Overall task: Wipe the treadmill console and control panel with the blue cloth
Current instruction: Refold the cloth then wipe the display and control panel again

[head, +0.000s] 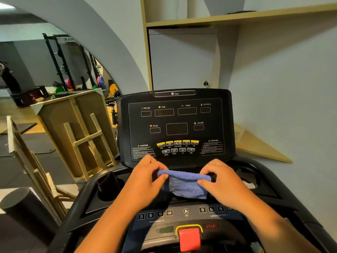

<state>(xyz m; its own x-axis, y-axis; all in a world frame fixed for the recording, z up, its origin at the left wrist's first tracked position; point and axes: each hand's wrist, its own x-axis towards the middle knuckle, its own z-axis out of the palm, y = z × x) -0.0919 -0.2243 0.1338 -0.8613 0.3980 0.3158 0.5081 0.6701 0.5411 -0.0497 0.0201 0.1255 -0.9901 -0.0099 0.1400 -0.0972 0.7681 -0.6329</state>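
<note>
Cloth [184,185] between pinching fingers [161,177].

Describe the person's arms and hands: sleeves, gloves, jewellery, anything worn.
Both forearms are bare as far as the picture shows; no sleeve reaches into view. The left hand and right hand wear no gloves. No watch, bracelet or ring is visible on the sides that show.

Two bare hands, left hand [145,177] and right hand [221,179], two bare arms reaching up from below, no sleeves showed, no rings, no watch, short nails
</note>
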